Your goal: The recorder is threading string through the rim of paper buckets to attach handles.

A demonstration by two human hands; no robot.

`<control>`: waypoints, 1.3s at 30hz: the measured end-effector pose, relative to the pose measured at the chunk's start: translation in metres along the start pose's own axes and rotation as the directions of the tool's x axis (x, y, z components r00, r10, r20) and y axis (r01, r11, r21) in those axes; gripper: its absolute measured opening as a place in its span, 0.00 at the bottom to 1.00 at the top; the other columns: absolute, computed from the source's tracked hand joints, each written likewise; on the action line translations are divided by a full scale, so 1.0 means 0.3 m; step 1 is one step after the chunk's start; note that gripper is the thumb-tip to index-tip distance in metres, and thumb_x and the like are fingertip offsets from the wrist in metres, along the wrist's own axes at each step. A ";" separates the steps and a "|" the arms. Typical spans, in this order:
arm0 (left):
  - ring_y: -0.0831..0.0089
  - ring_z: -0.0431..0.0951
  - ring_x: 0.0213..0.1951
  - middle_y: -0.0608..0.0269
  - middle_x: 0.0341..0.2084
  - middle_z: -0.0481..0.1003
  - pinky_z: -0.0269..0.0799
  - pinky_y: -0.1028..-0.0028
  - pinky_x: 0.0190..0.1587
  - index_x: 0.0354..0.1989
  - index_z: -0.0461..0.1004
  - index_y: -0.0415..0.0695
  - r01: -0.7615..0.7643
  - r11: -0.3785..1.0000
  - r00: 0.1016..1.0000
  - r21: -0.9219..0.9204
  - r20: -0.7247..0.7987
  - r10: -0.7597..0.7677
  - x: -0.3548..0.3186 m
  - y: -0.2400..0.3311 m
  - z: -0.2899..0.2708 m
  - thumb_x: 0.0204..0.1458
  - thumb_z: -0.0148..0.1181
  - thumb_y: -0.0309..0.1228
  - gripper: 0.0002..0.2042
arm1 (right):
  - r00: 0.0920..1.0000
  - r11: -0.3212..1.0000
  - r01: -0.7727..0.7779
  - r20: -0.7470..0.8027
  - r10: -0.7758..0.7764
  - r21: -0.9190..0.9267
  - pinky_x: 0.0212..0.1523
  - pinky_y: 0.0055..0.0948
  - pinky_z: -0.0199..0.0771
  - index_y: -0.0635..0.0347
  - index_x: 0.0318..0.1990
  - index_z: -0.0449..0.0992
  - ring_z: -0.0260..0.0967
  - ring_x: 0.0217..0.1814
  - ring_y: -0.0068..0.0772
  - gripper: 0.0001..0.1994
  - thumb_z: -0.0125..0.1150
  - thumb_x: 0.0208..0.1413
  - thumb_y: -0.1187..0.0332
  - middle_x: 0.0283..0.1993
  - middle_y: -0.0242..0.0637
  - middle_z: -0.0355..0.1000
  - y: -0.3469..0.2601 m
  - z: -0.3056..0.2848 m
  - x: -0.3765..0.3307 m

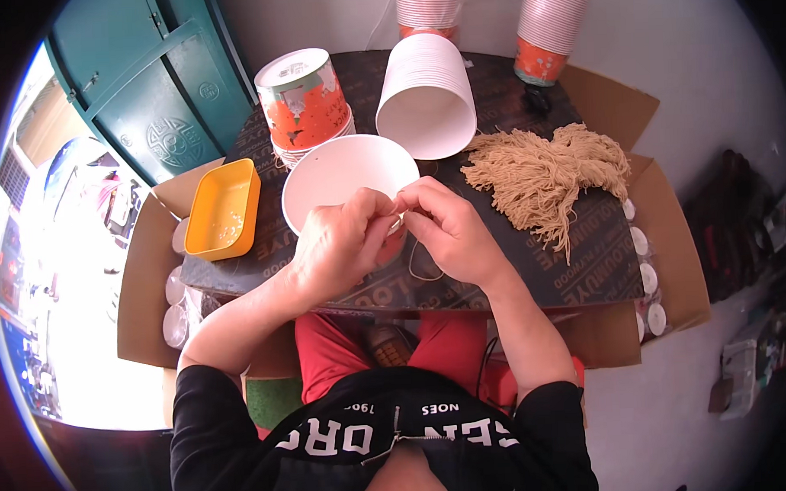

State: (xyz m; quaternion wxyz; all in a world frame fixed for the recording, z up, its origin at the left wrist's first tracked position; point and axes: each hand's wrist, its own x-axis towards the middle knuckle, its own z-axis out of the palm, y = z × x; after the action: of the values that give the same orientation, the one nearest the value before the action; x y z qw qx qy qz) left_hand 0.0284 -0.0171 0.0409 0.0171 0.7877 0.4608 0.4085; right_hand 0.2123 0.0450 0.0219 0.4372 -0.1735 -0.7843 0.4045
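Note:
A white-lined paper bucket [349,165] lies tilted in front of me, its wide mouth facing up. Over its near right rim my left hand [345,238] and my right hand [451,230] meet, both closed in a pinch. Between the fingertips is a thin beige string [413,266], whose loose end curls down onto the dark table below my right hand. My fingers hide most of the string and the near side of the bucket, where a bit of orange shows.
A yellow tray [251,203] with small white bits stands left. Behind are upside-down orange printed buckets [302,110] and a lying stack of white buckets [427,114]. A heap of beige strings [551,175] lies right. Taller bucket stacks [542,54] stand behind; open cartons [143,289] flank the table.

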 end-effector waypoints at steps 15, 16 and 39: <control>0.55 0.82 0.25 0.53 0.21 0.77 0.76 0.63 0.27 0.38 0.71 0.40 0.041 0.999 0.999 0.005 0.025 -0.041 0.006 0.009 -0.007 0.53 0.63 0.25 0.08 | 0.998 0.985 0.000 -0.066 0.012 0.175 0.42 0.25 0.73 0.68 0.41 0.74 0.71 0.42 0.26 0.05 0.57 0.59 0.81 0.45 0.39 0.72 0.021 0.022 -0.018; 0.56 0.82 0.25 0.53 0.21 0.77 0.76 0.64 0.27 0.37 0.71 0.40 0.052 0.998 0.998 -0.028 0.034 -0.051 0.009 0.015 -0.010 0.53 0.63 0.24 0.07 | 0.996 0.992 0.005 -0.089 0.007 0.129 0.42 0.25 0.73 0.68 0.40 0.73 0.72 0.42 0.27 0.04 0.57 0.59 0.81 0.45 0.40 0.72 0.016 0.024 -0.023; 0.56 0.81 0.24 0.51 0.17 0.75 0.74 0.62 0.29 0.29 0.71 0.36 0.391 0.920 0.916 -0.033 0.114 -0.385 0.059 0.031 -0.033 0.54 0.54 0.23 0.04 | 0.862 0.839 0.318 -0.235 -0.450 -0.442 0.44 0.29 0.71 0.68 0.39 0.70 0.65 0.46 0.40 0.08 0.58 0.53 0.87 0.48 0.49 0.63 0.020 0.130 -0.141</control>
State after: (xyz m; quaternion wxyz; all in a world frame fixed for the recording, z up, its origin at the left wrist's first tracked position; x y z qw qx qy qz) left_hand 0.0328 -0.0127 0.0622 0.1437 0.7003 0.5950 0.3673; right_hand 0.2032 0.0035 -0.0171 0.5917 -0.1586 -0.7829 0.1088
